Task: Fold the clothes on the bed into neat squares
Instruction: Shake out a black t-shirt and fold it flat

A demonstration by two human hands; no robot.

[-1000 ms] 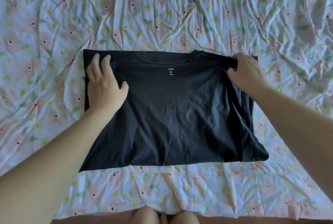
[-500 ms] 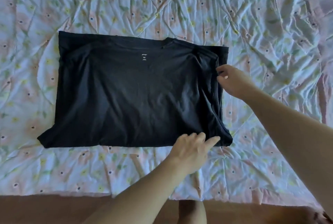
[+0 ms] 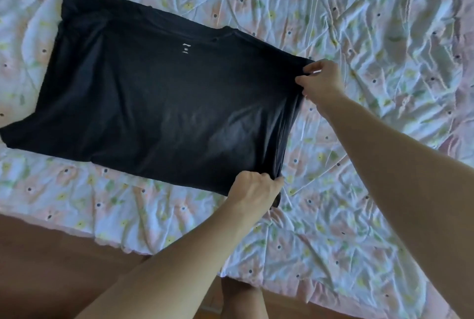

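Observation:
A black T-shirt [image 3: 159, 103] lies flat on the bed, sleeves folded in so it forms a rough rectangle, with a small white print below the collar. My left hand [image 3: 254, 189] grips its near right corner, fingers curled round the hem. At the far right corner, my right hand [image 3: 320, 81] pinches the shoulder edge between thumb and fingers. The right edge of the shirt looks slightly raised between the two hands.
The bed is covered by a wrinkled floral sheet [image 3: 359, 36] in pale pink and white. Its near edge [image 3: 123, 239] runs across the lower left, with brown floor [image 3: 51, 267] below. My foot [image 3: 243, 300] shows at the bottom.
My left hand left the shirt's left side, crossed to the near right corner and gripped it. My right hand slid along the right edge and now pinches the far corner. The view has tilted.

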